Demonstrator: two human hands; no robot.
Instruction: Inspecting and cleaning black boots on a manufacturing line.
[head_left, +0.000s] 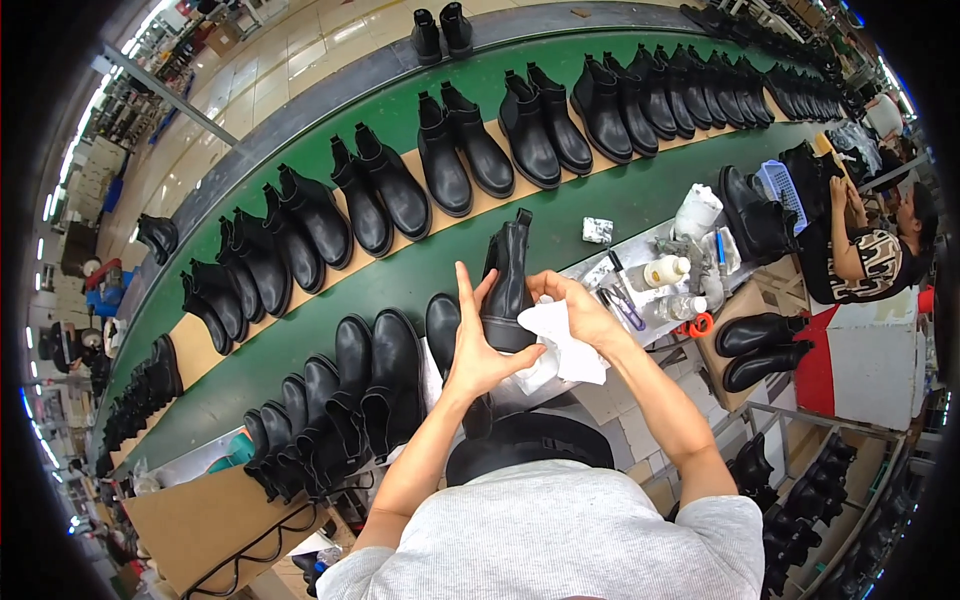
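A black ankle boot is held up in front of me, its shaft pointing away. My left hand is around its near end, with the thumb stretched across below it and the index finger raised apart. Some of the left fingers are partly hidden behind the leather. On the boot's other side, my right hand is closed on a crumpled white cloth, its fingertips against the boot. Just left of my left hand another black boot is partly covered.
Pairs of black boots line a tan strip on the green conveyor. More boots stand near left. At right, a worktop carries a white bottle, scissors and orange tape. A co-worker sits beyond.
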